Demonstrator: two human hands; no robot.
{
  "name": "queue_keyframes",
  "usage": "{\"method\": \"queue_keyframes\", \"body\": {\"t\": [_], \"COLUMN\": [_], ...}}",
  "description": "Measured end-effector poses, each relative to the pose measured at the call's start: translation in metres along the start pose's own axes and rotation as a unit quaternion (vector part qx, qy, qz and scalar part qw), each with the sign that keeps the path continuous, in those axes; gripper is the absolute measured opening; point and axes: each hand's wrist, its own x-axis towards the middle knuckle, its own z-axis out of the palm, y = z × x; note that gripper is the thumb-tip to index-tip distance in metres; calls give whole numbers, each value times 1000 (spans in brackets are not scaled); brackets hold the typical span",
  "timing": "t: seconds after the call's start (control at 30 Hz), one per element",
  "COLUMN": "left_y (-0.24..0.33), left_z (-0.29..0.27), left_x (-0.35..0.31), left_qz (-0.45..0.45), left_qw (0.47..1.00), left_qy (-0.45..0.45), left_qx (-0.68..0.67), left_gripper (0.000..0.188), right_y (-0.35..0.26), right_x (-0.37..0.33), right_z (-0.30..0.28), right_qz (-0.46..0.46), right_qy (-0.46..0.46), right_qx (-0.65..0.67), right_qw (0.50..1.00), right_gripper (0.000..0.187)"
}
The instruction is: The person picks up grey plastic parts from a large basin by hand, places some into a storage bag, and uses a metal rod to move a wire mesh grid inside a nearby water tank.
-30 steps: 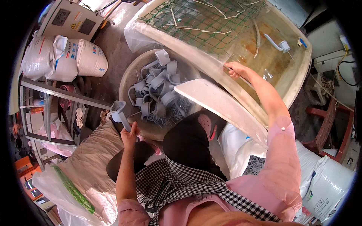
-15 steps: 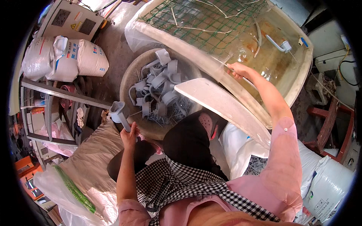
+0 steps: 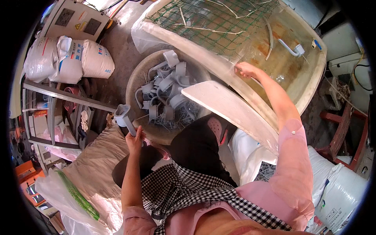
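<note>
My left hand (image 3: 135, 138) is closed round the handle of a grey plastic part (image 3: 123, 114) with a cup-shaped head, held up beside the round tub. My right hand (image 3: 244, 69) is closed above the near wall of the large water trough (image 3: 219, 72). A pale, slim piece shows beneath that wrist, but what the fingers grip is mostly hidden. Another grey cup-headed part (image 3: 298, 49) lies in the water at the trough's far right. Many similar grey parts (image 3: 166, 83) fill the round tub (image 3: 137, 74), with thin grey offcuts among them.
A white board (image 3: 231, 111) slants between tub and trough. Green netting (image 3: 207, 23) with pale strips covers the trough's left end. An open sack (image 3: 246, 156) of grey scraps stands near my right side. White sacks (image 3: 96, 58) and a metal frame (image 3: 66, 94) are at left.
My right hand has shifted very slightly over the trough wall, and the thin stick end seen beyond its fingers no longer shows clearly. My left hand keeps its grip, nearly still.
</note>
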Motion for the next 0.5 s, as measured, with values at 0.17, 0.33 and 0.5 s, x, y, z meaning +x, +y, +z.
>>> {"method": "queue_keyframes", "body": {"t": [0.17, 0.33, 0.5], "left_y": [0, 1, 3], "left_z": [-3, -5, -5], "left_x": [-1, -2, -5], "left_qz": [15, 22, 29], "left_qw": [1000, 1000, 999], "left_qy": [8, 3, -8], "left_qx": [-2, -5, -33], "left_gripper": [23, 23, 23], "right_y": [37, 72, 78], "right_x": [-39, -97, -106], "right_z": [-25, -45, -31], "right_qz": [-138, -47, -83], "right_qy": [106, 127, 183], "right_qx": [-203, -179, -196], "right_qw": [964, 974, 960], "right_gripper": [41, 42, 43]}}
